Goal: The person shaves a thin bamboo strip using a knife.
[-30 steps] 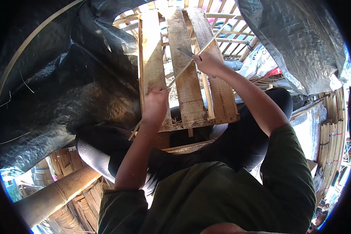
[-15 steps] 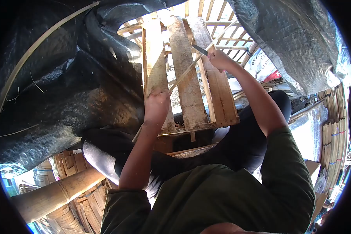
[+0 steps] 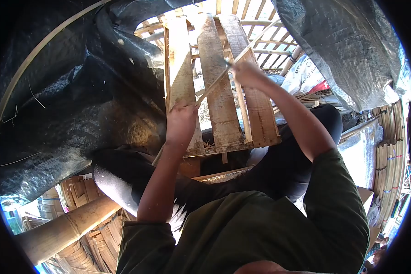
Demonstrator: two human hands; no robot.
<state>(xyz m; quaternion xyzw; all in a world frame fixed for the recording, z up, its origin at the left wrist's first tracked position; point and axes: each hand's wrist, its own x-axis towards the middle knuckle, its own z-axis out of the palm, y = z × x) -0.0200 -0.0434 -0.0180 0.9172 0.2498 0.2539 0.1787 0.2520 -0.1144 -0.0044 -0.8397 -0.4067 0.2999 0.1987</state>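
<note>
My left hand [image 3: 182,123] is closed on a long thin bamboo strip [image 3: 218,82] over the left plank of a slatted wooden bench [image 3: 219,105]. The strip slants up to the right across the planks, and its lower end comes out below my left wrist. My right hand [image 3: 247,74], slightly blurred, is closed on a knife. Only a smeared bit of the blade [image 3: 228,63] shows, at the strip over the middle and right planks. The knife's handle is hidden inside my fingers.
Dark plastic sheeting [image 3: 55,105] hangs at the left, and a grey sheet [image 3: 347,50] at the upper right. A thick bamboo pole [image 3: 73,223] lies at the lower left near woven bamboo. Bundled bamboo strips [image 3: 388,169] stand at the right, and a printed sack [image 3: 306,75] lies beyond the bench.
My right hand with the knife moved up and right along the strip, then came back down and left. My left hand has kept its hold on the strip. The camera view shifted slightly.
</note>
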